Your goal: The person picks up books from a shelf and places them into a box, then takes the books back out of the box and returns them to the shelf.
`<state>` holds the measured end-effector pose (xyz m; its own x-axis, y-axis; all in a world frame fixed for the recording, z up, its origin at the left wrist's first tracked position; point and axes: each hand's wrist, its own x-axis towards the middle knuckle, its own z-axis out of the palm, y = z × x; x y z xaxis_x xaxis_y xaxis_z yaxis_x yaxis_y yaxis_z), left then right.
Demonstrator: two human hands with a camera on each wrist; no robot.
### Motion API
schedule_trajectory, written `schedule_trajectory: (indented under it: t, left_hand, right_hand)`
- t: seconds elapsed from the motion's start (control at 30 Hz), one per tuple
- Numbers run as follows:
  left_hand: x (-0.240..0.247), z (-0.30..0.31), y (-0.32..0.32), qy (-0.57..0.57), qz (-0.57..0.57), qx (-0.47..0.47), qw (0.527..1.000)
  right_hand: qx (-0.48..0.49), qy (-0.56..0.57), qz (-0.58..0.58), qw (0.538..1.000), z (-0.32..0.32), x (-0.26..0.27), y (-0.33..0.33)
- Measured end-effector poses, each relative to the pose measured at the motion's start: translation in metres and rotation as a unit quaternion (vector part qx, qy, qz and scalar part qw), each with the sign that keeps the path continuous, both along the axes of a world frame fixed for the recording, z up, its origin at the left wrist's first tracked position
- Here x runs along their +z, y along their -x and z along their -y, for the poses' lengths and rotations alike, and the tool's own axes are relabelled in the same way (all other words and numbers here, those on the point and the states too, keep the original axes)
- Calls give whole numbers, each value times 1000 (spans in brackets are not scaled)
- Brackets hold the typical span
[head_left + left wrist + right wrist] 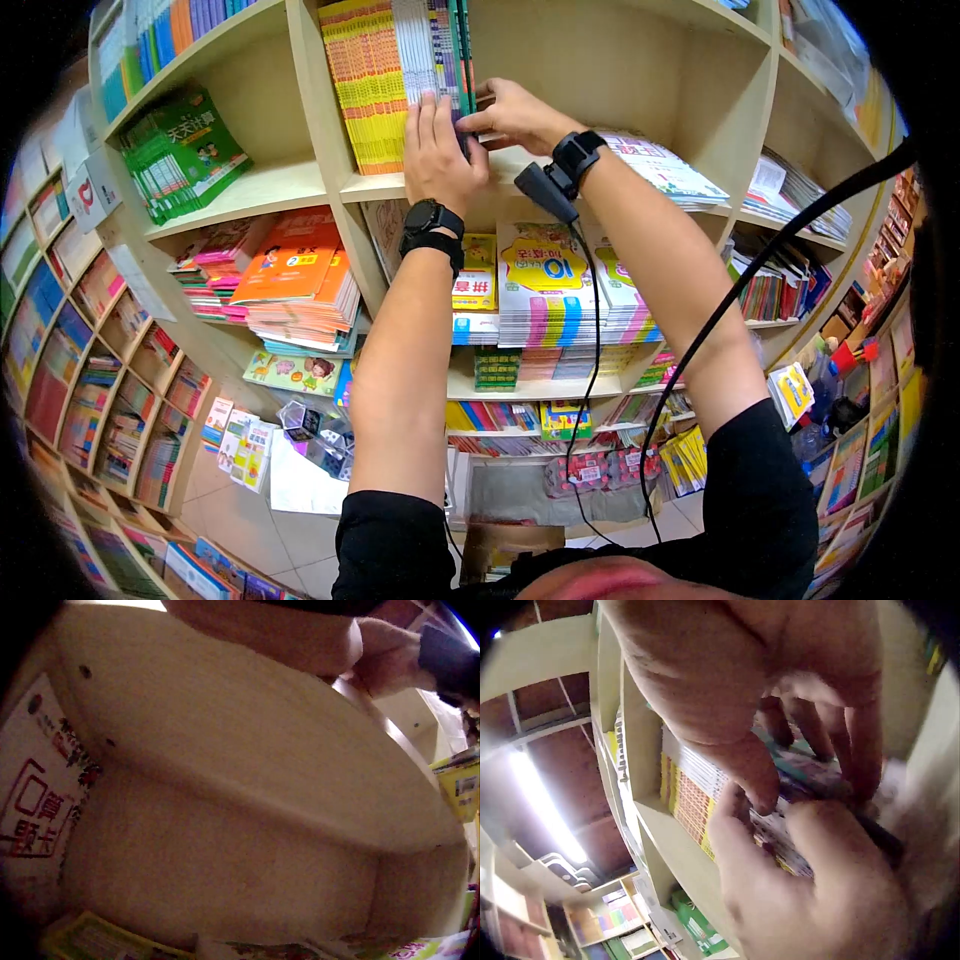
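A row of upright thin books [365, 90] with yellow, white, purple and dark green spines fills the left of an upper compartment. My left hand [442, 150] lies against the spines near the row's right end, its fingers straight and pointing up. Beside it, my right hand [520, 115] grips the end books, thumb on the spine side and fingers round the outer cover. In the right wrist view, the thumb [754, 776] presses close to the left hand's fingertips over the end books [802, 776]. Both wrists wear dark straps.
The wooden shelf board [375, 187] runs below the row. Orange booklets [295, 260] and white-covered booklets [548, 285] are stacked lower down. Green books [185, 155] lean at left, and white booklets [665, 165] lie at right. A black cable [740, 280] hangs across the right forearm.
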<state>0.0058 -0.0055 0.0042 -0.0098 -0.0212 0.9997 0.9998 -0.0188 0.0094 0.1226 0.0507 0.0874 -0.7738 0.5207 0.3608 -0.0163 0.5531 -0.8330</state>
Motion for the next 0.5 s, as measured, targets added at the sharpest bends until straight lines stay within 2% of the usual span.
schedule_trajectory:
  t: [0.03,0.2,0.3,0.4,0.43,0.5]
  left_hand:
    - [0,0,0,-7,-1,-4,1000]
    - [-1,-2,0,-10,1,0,1000]
    - [-4,-1,-1,-10,24,-10,1000]
    - [-3,0,-2,5,21,17,1000]
    - [-4,-1,-2,2,20,18,1000]
    - [-5,-2,-3,1,19,18,1000]
  right_hand:
    - [23,-4,32,999,0,10,0]
    - [-51,-31,77,995,-10,27,6]
    - [-106,-132,94,981,-27,24,22]
    - [-86,-64,52,993,-32,20,21]
    - [-80,-96,65,990,-32,21,18]
    - [-51,-80,81,992,-32,22,12]
